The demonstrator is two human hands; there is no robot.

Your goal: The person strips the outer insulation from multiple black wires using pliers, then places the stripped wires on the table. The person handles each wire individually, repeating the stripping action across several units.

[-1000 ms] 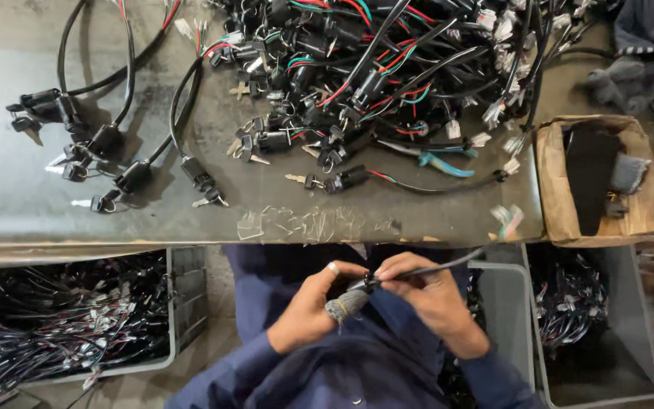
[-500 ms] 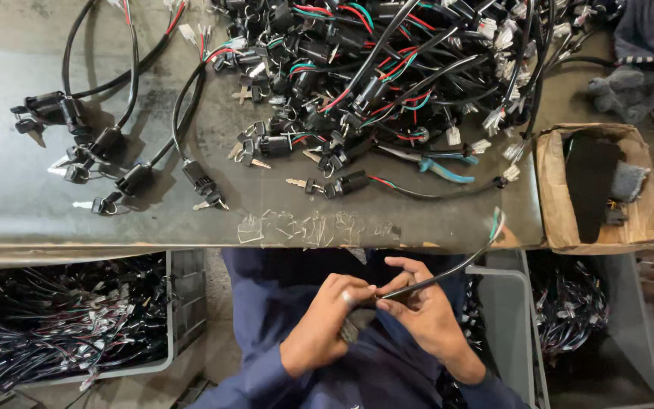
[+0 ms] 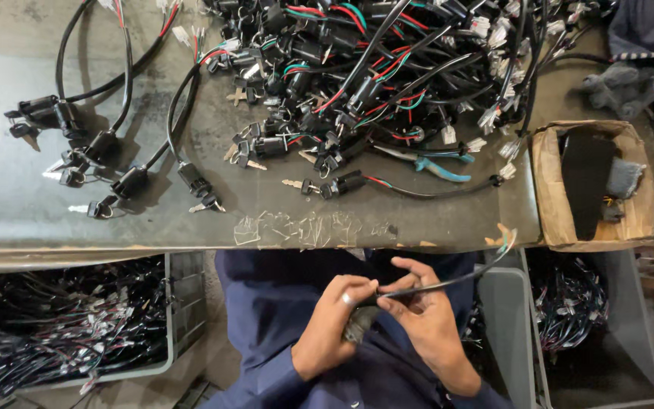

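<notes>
Left hand [image 3: 332, 326], right hand [image 3: 418, 314] — one black cable [image 3: 448, 282]

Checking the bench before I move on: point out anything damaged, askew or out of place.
Mostly a tangle, not damage. Torn scraps of clear tape cling to the table's front edge. A cardboard box hangs over the table's right end, walls bent and worn. Teal-handled pliers lie half buried in the wired key switches. Both hands hold one cable in the lap.

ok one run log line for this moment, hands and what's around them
left hand: grips switch body | right hand: pinches black cable | worktable: cable pile | bin: wiring
</notes>
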